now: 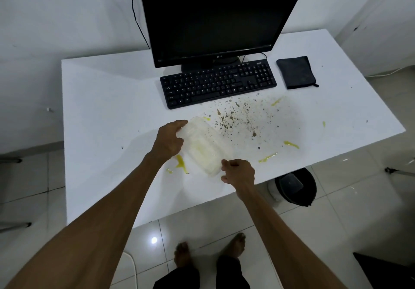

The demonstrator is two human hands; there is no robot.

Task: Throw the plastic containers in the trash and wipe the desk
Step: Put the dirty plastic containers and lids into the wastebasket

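A clear plastic container (pixel 206 146) with yellowish residue lies at an angle on the white desk (pixel 107 113), near the front edge. My left hand (pixel 169 139) grips its far left end. My right hand (pixel 239 172) pinches its near right corner. Brown specks (pixel 238 118) and yellow smears (pixel 290 144) are scattered over the desk to the right of the container, and more yellow smears (pixel 180 163) lie just below my left hand. A folded dark cloth (pixel 296 72) rests at the back right of the desk. A black trash bin (pixel 295 185) stands on the floor under the desk's right front edge.
A black keyboard (pixel 217 83) and a black monitor (pixel 215 17) stand at the back middle of the desk. A cable (pixel 134 12) hangs down the wall behind. Metal legs (pixel 13 223) show at the left, and my bare feet (pixel 211 252) stand on the tiled floor.
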